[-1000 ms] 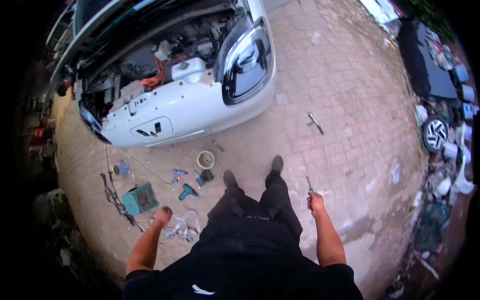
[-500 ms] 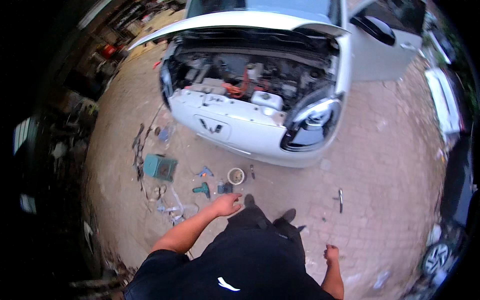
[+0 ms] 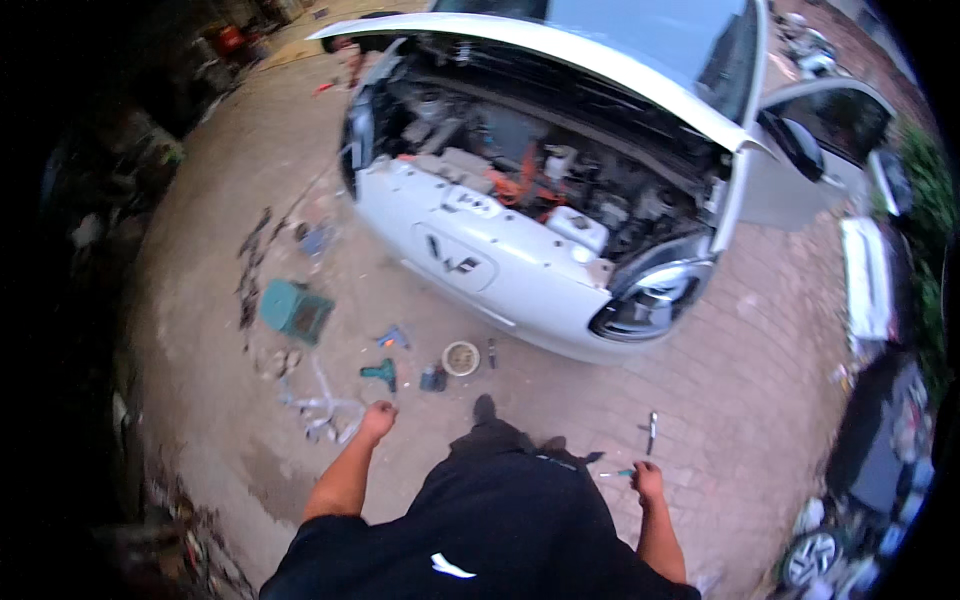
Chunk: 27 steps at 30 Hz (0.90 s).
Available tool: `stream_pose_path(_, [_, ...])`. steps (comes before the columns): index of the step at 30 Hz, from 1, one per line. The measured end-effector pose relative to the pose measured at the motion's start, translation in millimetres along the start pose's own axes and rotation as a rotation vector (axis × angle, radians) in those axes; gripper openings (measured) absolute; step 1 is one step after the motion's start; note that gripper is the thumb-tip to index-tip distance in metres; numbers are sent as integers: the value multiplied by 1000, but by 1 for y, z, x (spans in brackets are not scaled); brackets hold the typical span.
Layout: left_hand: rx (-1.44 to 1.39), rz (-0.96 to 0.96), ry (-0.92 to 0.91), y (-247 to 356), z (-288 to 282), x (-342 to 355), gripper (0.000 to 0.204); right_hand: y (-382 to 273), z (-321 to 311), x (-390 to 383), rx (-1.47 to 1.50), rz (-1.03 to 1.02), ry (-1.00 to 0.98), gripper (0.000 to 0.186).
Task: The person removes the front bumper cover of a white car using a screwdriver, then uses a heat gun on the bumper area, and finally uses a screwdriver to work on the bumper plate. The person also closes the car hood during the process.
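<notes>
Low at the right, my right hand (image 3: 648,482) is closed around a small screwdriver (image 3: 620,473) with a green handle, its thin shaft pointing left. My left hand (image 3: 376,422) hangs at the left with fingers curled in, and nothing shows in it. Just beyond it on the ground lies a green cordless drill (image 3: 380,373). Beside the drill are a small dark blue object (image 3: 433,379), blurred, and a blue and orange tool (image 3: 391,338). A round pale bowl (image 3: 461,343) holds small bits, too small to tell.
A white car (image 3: 520,280) stands ahead with its hood raised, engine bay exposed and side door (image 3: 815,165) open. A teal stool (image 3: 290,305) and pale strips (image 3: 325,402) lie left. A metal tool (image 3: 652,432) rests on the paving. A wheel (image 3: 812,556) is at lower right.
My left hand has drawn back leftward and curled in. My right hand has risen, and the screwdriver in it now shows. The view has turned, tilting the car.
</notes>
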<state>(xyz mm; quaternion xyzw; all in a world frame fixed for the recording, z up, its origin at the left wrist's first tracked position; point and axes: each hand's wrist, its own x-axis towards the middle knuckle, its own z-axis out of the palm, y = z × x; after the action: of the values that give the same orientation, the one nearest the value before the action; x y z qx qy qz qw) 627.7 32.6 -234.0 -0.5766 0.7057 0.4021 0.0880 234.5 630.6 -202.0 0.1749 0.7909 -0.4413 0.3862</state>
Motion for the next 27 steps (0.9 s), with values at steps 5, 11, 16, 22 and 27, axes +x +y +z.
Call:
stream_pose_path(5, [-261,466,116,197,-26,21,38,-102,18,-2,139,-103,36,21])
stream_pose_path(11, [-346,1356,492,526,-133,-52,40,-282,21,29,100,-455,77,28])
stream_pose_path(16, [-217,1794,802,700,-149,-98,37,-442,-9,91,78,-779,169,28])
stream_pose_path(22, [-235,1664,1002,792,-98,-74,31,-587,-43,178,376,-809,167,36])
stream_pose_path(27, [-393,1620,1002,813,-90,-64,52,-641,-77,283,155,-932,254,48])
